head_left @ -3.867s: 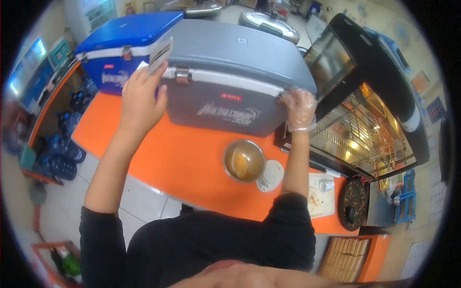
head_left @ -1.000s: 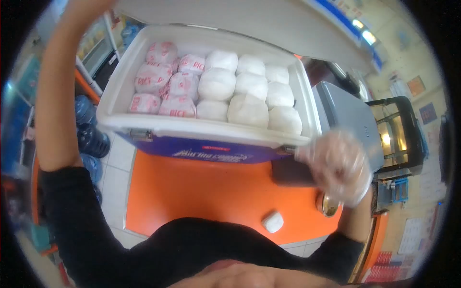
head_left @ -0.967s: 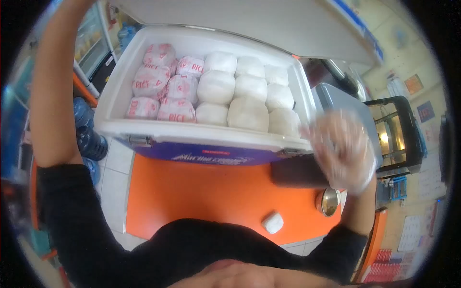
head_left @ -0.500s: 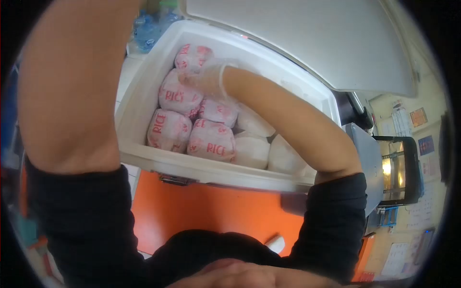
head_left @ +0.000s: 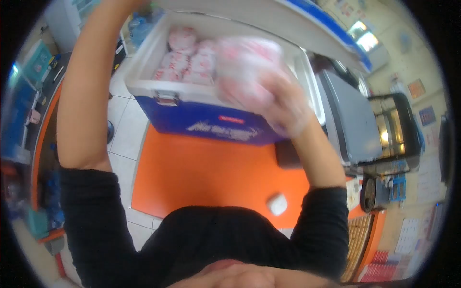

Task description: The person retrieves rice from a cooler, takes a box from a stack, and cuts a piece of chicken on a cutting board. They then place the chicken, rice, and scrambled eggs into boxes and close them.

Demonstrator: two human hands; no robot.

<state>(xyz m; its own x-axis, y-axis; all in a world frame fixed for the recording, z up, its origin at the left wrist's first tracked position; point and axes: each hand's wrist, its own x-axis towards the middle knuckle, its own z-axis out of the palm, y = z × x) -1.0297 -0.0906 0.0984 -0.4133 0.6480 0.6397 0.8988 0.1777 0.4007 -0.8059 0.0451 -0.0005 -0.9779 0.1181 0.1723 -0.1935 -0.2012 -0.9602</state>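
Note:
My right hand (head_left: 285, 101), in a clear plastic glove and blurred by motion, is closed on a wrapped rice pack (head_left: 247, 60) in white paper with pink-red print. It is raised over the front rim of a blue and white cooler box (head_left: 206, 113). More wrapped rice packs (head_left: 182, 41) sit inside at the left, their print reading RICE on some. My left forearm (head_left: 86, 91) reaches up past the box's left side to the raised lid (head_left: 331, 29); the hand itself is beyond the top edge of the view.
The box stands on an orange table (head_left: 206, 177), where a small white object (head_left: 276, 204) lies near my body. A grey-lidded appliance (head_left: 353, 115) and a lit glass-fronted case (head_left: 396, 127) are at the right. Water bottles (head_left: 139, 29) stand behind the box's left corner.
My right hand has come up out of the box and toward me with a rice pack. My view has pulled back, showing the box's blue front and more of the orange table.

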